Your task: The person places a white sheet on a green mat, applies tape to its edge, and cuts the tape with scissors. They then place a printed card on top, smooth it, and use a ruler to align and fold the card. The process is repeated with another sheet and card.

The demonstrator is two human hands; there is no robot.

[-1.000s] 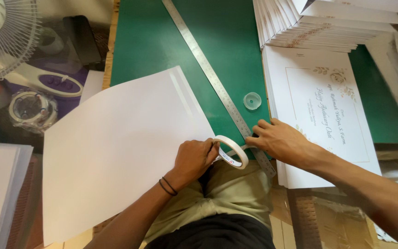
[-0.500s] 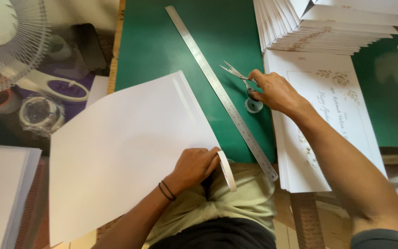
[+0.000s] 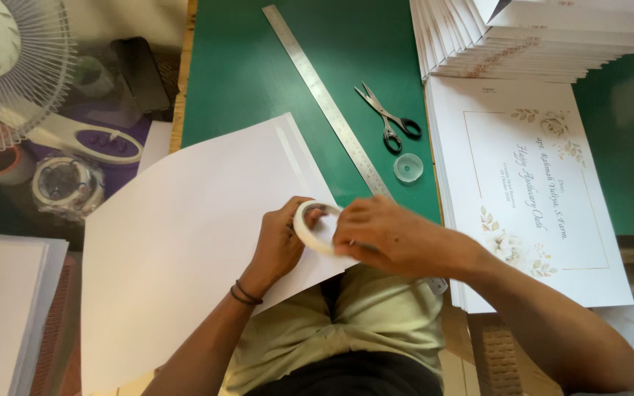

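Observation:
My left hand grips a white roll of tape over the near edge of a large white sheet. My right hand meets the roll from the right, fingertips pinching at its rim. A strip of tape runs along the sheet's right border. Small scissors lie closed on the green mat, beyond a long steel ruler that slants across it.
A small clear round cap lies beside the ruler. Printed floral cards are stacked at right, with more fanned behind. At left stand a desk fan, tape rolls and a paper pile.
My right hand set the scissors down on the mat and came back to the tape roll. The left hand kept the roll on the sheet's edge.

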